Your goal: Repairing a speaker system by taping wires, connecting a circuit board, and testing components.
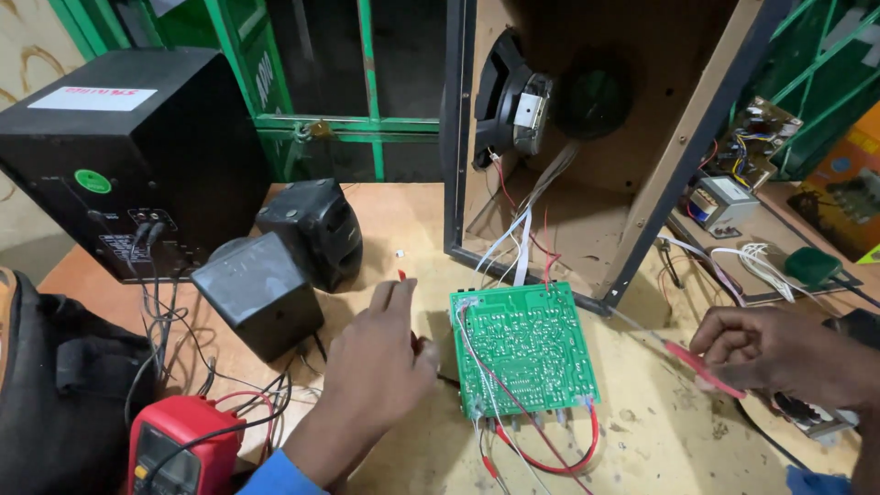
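A green circuit board (524,350) lies solder side up on the wooden bench, with red and white wires running from it into an open speaker cabinet (678,156). My left hand (374,371) rests just left of the board, its fingers closed on a thin red probe (401,274) whose tip sticks up past the index finger. At the right, my right hand (779,353) grips a second red probe (701,365). Its metal tip points left toward the board's right edge but stays short of it.
A red multimeter (179,446) with black leads sits at the front left beside a black bag (55,394). A black subwoofer box (128,156) and two small black speakers (261,295) (316,231) stand at the left. A transformer (721,202) and loose boards lie at the right.
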